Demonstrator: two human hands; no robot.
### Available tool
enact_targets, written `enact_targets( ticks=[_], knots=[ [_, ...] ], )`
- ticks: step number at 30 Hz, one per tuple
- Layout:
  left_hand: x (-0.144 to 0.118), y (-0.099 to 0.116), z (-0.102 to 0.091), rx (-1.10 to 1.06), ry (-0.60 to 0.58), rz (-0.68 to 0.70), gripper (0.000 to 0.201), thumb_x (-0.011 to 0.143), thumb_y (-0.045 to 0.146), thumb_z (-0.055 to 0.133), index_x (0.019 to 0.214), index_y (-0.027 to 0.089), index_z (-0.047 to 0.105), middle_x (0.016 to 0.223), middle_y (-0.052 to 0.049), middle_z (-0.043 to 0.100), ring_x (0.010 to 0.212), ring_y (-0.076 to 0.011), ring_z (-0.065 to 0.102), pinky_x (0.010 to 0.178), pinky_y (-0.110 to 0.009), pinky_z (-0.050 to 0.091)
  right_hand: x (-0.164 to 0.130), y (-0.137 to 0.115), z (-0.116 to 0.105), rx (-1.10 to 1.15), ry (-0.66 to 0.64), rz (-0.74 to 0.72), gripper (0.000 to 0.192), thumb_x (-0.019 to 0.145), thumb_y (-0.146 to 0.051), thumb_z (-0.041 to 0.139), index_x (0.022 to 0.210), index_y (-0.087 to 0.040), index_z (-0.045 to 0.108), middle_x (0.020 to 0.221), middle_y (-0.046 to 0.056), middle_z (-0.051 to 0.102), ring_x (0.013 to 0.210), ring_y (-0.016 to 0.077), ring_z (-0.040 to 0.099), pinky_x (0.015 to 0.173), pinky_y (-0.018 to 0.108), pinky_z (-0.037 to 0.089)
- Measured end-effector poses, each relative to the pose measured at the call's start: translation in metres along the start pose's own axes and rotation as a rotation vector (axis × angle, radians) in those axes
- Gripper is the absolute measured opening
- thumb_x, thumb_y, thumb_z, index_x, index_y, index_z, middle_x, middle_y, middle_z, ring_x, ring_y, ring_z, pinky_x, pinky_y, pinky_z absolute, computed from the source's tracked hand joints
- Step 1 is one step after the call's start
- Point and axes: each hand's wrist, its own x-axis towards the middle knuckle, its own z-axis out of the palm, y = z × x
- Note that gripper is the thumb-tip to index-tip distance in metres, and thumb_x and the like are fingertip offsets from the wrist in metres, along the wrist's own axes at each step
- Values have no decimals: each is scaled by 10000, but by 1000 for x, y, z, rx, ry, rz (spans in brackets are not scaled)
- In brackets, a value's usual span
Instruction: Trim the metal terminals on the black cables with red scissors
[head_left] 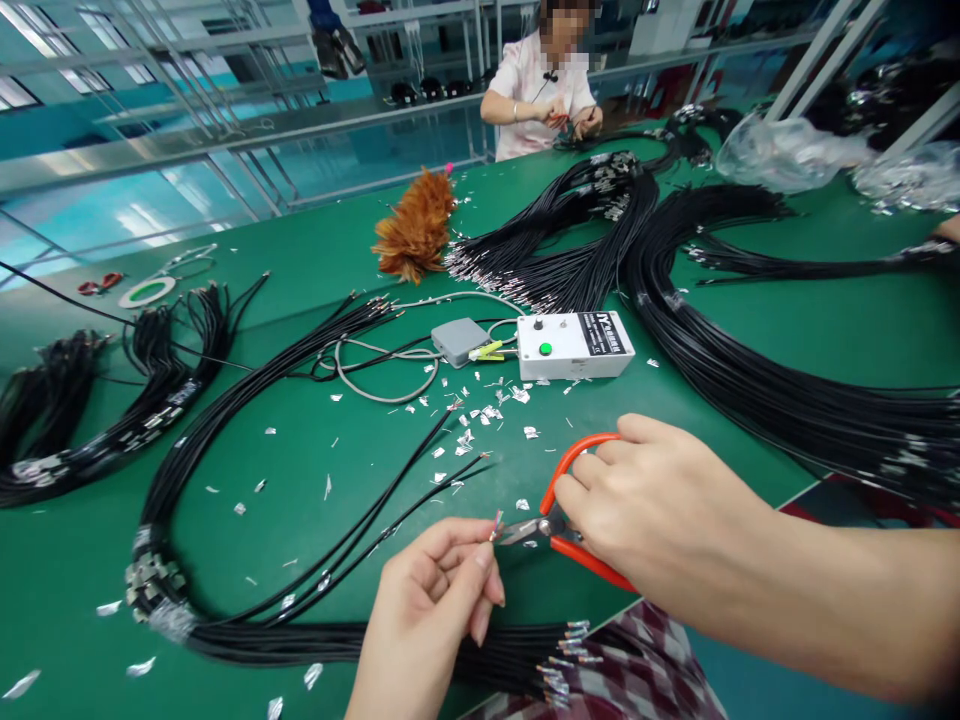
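My left hand pinches a thin cable end, whose small coloured wires stick up past the fingertips. My right hand is closed around scissors with red-orange handles. The scissor blades point left and meet the cable end at my left fingertips; whether they touch the wires I cannot tell. Under my left hand runs a bundle of black cables, with foil-wrapped ends at its right. A few loose black cables with stripped ends lie just beyond my left hand.
Foil scraps litter the green table. A white box with a green button stands ahead, beside a grey block. A feather duster lies farther back. Large black cable bundles fill the right. Across the table a person handles cables.
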Motion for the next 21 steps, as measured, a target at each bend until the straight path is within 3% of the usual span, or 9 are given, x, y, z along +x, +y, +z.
enact_targets(
  ticks=[13, 21],
  knots=[
    [-3, 0, 1, 39, 16, 13, 244, 775, 344, 674, 896, 135, 645, 552, 5, 600, 434, -76, 423, 440, -205, 304, 5, -1, 0, -24, -178, -38, 161, 484, -106, 609, 532, -195, 484, 466, 1, 543, 399, 108, 343, 522, 310, 113],
    [-2, -3, 2, 13, -17, -18, 202, 791, 319, 661, 874, 135, 648, 547, 12, 589, 433, -69, 412, 444, -201, 278, -3, 3, 1, 57, -70, -99, 144, 582, -104, 596, 558, -209, 500, 465, 1, 553, 412, 143, 412, 543, 322, 141]
  ],
)
